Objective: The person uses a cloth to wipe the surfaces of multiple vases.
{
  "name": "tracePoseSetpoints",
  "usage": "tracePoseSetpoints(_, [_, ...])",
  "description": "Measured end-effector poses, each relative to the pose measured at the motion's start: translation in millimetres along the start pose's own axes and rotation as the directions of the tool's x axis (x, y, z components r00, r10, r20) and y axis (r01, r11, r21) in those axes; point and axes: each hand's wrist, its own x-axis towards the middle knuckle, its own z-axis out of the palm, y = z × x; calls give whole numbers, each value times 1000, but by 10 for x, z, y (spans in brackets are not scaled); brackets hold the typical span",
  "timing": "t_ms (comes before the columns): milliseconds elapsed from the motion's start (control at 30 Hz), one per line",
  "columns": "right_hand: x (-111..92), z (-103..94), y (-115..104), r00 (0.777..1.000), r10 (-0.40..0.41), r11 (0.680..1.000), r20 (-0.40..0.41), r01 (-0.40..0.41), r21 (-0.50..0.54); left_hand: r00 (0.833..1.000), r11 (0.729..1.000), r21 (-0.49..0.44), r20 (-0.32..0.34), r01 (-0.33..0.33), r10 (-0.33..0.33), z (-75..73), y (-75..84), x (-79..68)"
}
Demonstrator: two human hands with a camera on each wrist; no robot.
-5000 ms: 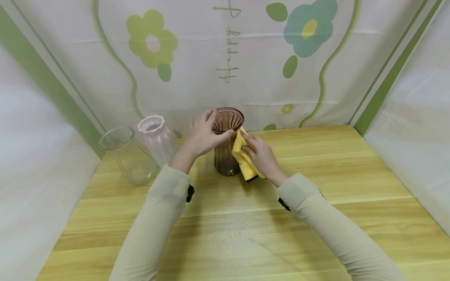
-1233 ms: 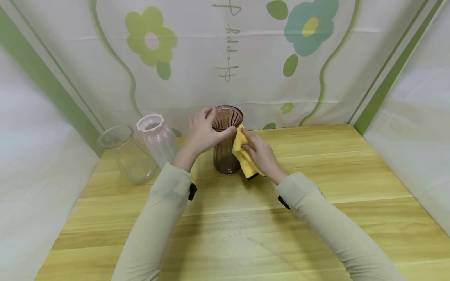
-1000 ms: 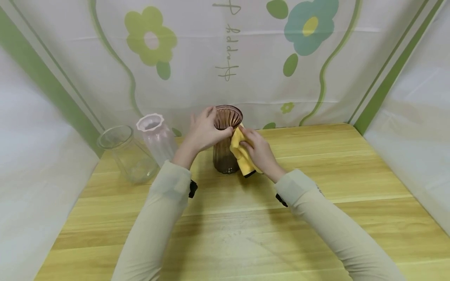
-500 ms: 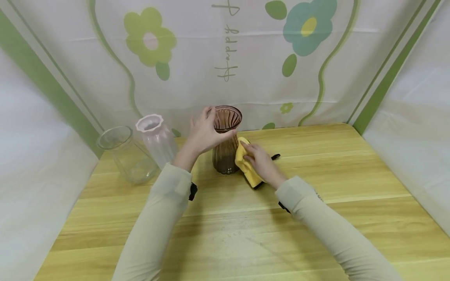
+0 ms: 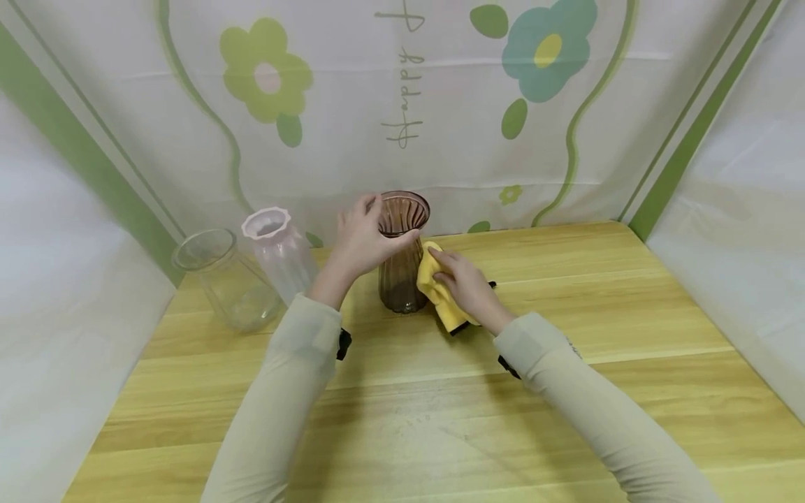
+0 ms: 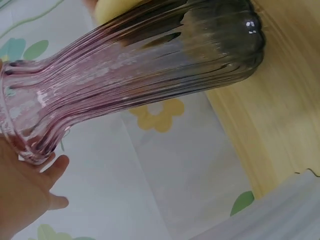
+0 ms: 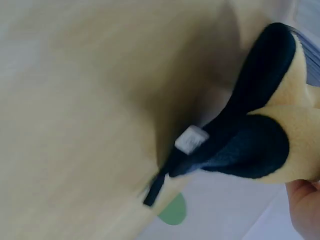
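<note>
A ribbed glass vase (image 5: 401, 276), purplish at the flared top and smoky grey at the base, stands upright near the back of the table. My left hand (image 5: 365, 241) grips it by the neck and rim, thumb across the front; in the left wrist view the hand (image 6: 22, 192) shows at the flared end. Against the vase's right side, my right hand (image 5: 468, 283) holds a yellow cloth (image 5: 434, 279) with black edging. The right wrist view shows the folded cloth (image 7: 295, 145), its black border, a white tag and a short black loop.
To the left stand a clear glass jar (image 5: 235, 293) and a pinkish-white fluted vase (image 5: 283, 258). The wooden table (image 5: 415, 426) ends at a white curtain (image 5: 352, 154) printed with flowers behind the vase.
The right hand and cloth have moved from just under the vase's rim a little down its right side. The left hand keeps its grip on the vase, which stays in place.
</note>
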Motion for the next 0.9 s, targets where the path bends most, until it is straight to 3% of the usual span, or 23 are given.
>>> tracePoseSetpoints(267, [76,-28,-127,986,-40,993,-165,58,101,996,997,-74,91,-12,19,-56,-27,5])
tracePoseSetpoints(433, [62,13,-119,980,-58,992,-188,77,96,995,994,-110,100,-16,27,-42,-49,10])
tracePoseSetpoints(667, [-18,89,12,995,-38,997,-96,44,56,998,995,-95,63,4,2,1,-62,19])
tracePoseSetpoints(800, [-81,115,101,1000,3,1000,22,-3,-7,999,993,-117,40,31,-26,17,-49,5])
tracePoseSetpoints(900, [-120,122,145,992,55,998,117,-52,-30,999,990,-139,32,25,-21,27,-47,-4])
